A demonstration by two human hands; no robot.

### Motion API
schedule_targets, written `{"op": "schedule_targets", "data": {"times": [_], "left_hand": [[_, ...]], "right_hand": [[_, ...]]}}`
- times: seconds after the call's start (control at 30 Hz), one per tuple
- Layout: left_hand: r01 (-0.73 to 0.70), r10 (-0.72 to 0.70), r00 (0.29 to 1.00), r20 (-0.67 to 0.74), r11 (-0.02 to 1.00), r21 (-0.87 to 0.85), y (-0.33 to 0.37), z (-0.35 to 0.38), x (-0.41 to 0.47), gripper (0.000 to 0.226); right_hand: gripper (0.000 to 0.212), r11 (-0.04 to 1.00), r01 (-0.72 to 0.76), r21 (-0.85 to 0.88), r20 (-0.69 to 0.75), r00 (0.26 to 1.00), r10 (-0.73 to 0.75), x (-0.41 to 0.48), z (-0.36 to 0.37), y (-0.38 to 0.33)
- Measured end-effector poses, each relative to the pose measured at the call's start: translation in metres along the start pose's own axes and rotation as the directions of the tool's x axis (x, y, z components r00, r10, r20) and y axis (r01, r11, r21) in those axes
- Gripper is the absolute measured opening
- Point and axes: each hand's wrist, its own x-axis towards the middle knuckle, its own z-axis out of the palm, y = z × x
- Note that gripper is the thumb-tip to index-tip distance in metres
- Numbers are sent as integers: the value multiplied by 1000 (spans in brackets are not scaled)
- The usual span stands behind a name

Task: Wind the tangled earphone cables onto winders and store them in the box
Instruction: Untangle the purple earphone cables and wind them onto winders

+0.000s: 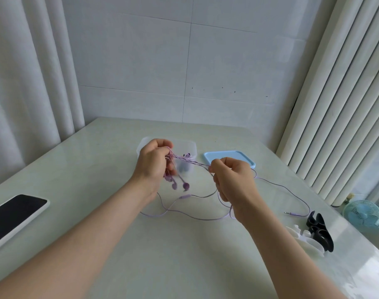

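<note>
Both hands are raised above the pale surface (111, 152), pulling a twisted stretch of purple earphone cable (190, 161) taut between them. The left hand (154, 162) grips a bunch of the cable in curled fingers, with the earbuds (185, 186) dangling below it. The right hand (234, 180) pinches the strand at its other end. The remaining cable trails in loose loops on the surface, ending at the jack plug (290, 213). The clear box (185, 143) stands just behind the left hand, its blue lid (229, 157) beside it. A black winder (319, 230) and a white winder (305, 240) lie at the right, near a small fan (363, 214); a phone (14, 214) lies at the left.
</note>
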Motion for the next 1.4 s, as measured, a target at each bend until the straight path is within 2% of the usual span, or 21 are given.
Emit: {"op": "schedule_targets", "data": {"times": [0.07, 0.17, 0.3, 0.4, 0.5, 0.63, 0.73, 0.8, 0.9, 1.0, 1.13, 1.3, 1.4], "left_hand": [[46, -46, 999, 4, 994, -96, 0, -1, 4, 15], [77, -74, 994, 80, 996, -40, 3, -6, 5, 15], [50, -52, 990, 134, 999, 18, 9, -8, 2, 32], [4, -3, 969, 248, 1000, -2, 11, -8, -3, 36], [-31, 13, 933, 360, 999, 44, 14, -5, -9, 35], [-112, 115, 912, 394, 993, -31, 15, -1, -12, 44], [-105, 112, 922, 370, 994, -39, 18, -1, -13, 47], [-104, 112, 932, 345, 994, -39, 19, -2, -12, 45], [-42, 62, 935, 350, 997, -64, 16, -4, -12, 40], [51, 39, 899, 436, 980, -191, 13, -3, -14, 38], [112, 8, 884, 467, 967, -230, 14, -3, -14, 28], [231, -136, 867, 479, 962, -144, 18, -3, -15, 63], [278, -161, 848, 505, 946, -164, 20, -4, -15, 72]], "right_hand": [[16, 997, 62, -48, 74, 996, -58, -4, 1, -1], [14, 985, 159, -65, 195, 970, -144, -10, 2, -2], [11, 996, 83, 30, 316, 945, -88, -13, 7, -5], [11, 988, 41, 152, 294, 952, -85, -15, 11, -5], [17, 971, 76, 227, 258, 957, -136, -14, 9, -7], [32, 966, 246, 83, 261, 930, -259, -14, 5, -5], [12, 920, 391, -24, 239, 896, -374, -11, 8, 0], [17, 920, 391, -38, 223, 900, -373, -7, 8, 3], [27, 931, 363, -28, 236, 908, -347, -5, 7, 3], [33, 945, 328, -14, 243, 917, -315, -6, 7, 2], [46, 951, 295, -96, 233, 935, -267, -6, 8, 2], [55, 939, 317, -131, 251, 927, -278, -9, 10, 1], [57, 962, 272, -38, 308, 919, -248, -10, 8, -2]]}}
